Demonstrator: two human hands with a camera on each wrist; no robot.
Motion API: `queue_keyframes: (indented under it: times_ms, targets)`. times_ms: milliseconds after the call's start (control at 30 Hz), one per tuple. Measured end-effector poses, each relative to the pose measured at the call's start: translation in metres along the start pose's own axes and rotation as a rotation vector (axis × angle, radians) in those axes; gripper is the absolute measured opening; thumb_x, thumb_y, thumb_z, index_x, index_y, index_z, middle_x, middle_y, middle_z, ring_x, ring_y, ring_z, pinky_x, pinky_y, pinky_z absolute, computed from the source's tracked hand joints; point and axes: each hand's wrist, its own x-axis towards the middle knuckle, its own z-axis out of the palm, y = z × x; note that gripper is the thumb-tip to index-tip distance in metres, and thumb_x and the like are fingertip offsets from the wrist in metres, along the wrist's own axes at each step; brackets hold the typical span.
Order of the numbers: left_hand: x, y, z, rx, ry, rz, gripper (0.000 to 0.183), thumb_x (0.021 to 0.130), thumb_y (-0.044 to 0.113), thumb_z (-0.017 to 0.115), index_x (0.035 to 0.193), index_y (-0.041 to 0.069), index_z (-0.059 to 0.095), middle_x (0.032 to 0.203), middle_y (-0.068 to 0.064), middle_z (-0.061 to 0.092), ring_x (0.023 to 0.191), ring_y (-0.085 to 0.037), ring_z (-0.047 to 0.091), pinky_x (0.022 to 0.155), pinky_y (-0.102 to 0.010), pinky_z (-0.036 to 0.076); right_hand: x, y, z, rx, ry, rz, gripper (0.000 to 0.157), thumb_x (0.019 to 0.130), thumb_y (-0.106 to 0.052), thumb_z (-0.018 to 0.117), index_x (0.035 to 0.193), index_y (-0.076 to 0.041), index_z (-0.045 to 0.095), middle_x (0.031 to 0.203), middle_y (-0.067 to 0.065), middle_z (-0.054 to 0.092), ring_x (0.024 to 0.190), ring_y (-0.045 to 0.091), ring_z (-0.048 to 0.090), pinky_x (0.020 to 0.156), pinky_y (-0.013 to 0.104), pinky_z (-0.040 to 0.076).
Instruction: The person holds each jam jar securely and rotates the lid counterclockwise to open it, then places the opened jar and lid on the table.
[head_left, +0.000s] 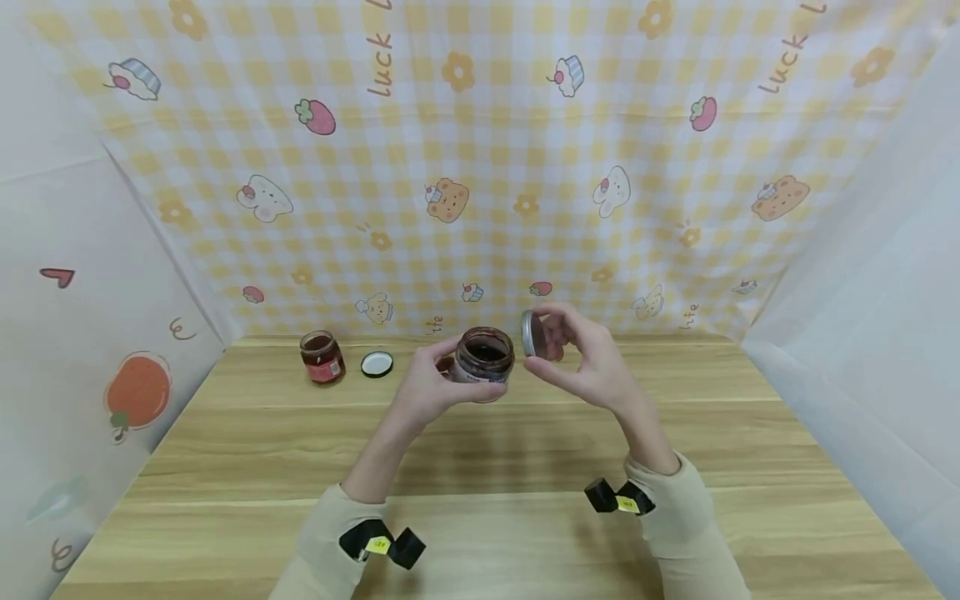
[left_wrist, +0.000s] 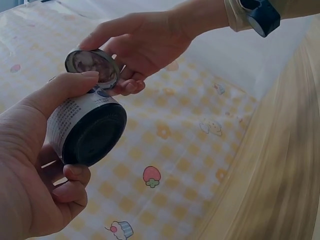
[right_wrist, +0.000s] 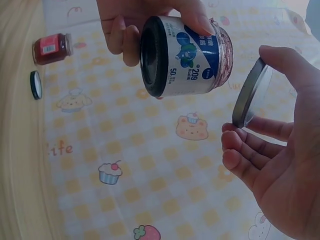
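An uncapped jam jar (head_left: pixel 486 354) with dark contents is held up above the table in my left hand (head_left: pixel 431 385), thumb and fingers curled round its side. Its white and blue label with blueberries shows in the right wrist view, where the jar (right_wrist: pixel 187 57) lies sideways in the picture. Just right of its mouth, my right hand (head_left: pixel 585 354) pinches a metal jar lid (head_left: pixel 533 335) by the rim, thumb against fingers. The lid stands on edge, apart from the jar. Its jam-smeared inside (left_wrist: pixel 95 67) shows in the left wrist view.
At the table's back left stands an open jar of red jam (head_left: pixel 322 358) with a red label. A second lid (head_left: pixel 377 363), white inside, lies flat beside it. A checked cloth (head_left: pixel 480 208) hangs behind the wooden table (head_left: pixel 247 467), with pale sheets at both sides.
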Motion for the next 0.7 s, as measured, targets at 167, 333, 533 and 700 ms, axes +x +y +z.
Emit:
queue_keyframes:
  times_ms: [167,333,533,700]
  targets:
    - [0.002,-0.004,0.001,0.029,0.040,0.038,0.055,0.073,0.024,0.093,0.124,0.024,0.072,0.113,-0.001,0.069,0.098,-0.025,0.060,0.078,-0.038,0.051,-0.001,0.005,0.001,0.028,0.003,0.017,0.059,0.081,0.001,0.078,0.134,-0.002,0.052,0.090,0.006,0.065,0.072,0.018,0.060,0.064,0.028,0.051]
    - [0.003,-0.007,0.001,0.025,0.072,0.050,0.053,0.072,0.024,0.093,0.121,0.024,0.072,0.111,0.000,0.070,0.097,-0.023,0.062,0.077,-0.034,0.052,0.001,0.007,0.006,0.051,-0.015,0.064,0.061,0.079,0.008,0.078,0.132,0.003,0.049,0.093,0.011,0.067,0.076,0.024,0.065,0.069,0.034,0.056]
    - [0.003,-0.013,-0.002,0.004,0.123,0.040,0.056,0.072,0.025,0.094,0.123,0.025,0.072,0.111,-0.002,0.071,0.097,-0.024,0.063,0.074,-0.031,0.053,0.006,-0.010,0.010,0.056,-0.021,0.112,0.054,0.080,0.011,0.076,0.125,0.012,0.047,0.090,0.019,0.067,0.079,0.032,0.067,0.074,0.049,0.057]
    - [0.005,-0.019,-0.006,0.004,0.149,0.014,0.060,0.070,0.027,0.095,0.125,0.026,0.071,0.113,-0.003,0.070,0.099,-0.023,0.063,0.075,-0.032,0.053,0.007,-0.010,0.014,0.046,-0.001,0.131,0.050,0.082,0.010,0.075,0.125,0.011,0.050,0.091,0.019,0.069,0.081,0.029,0.068,0.075,0.047,0.058]
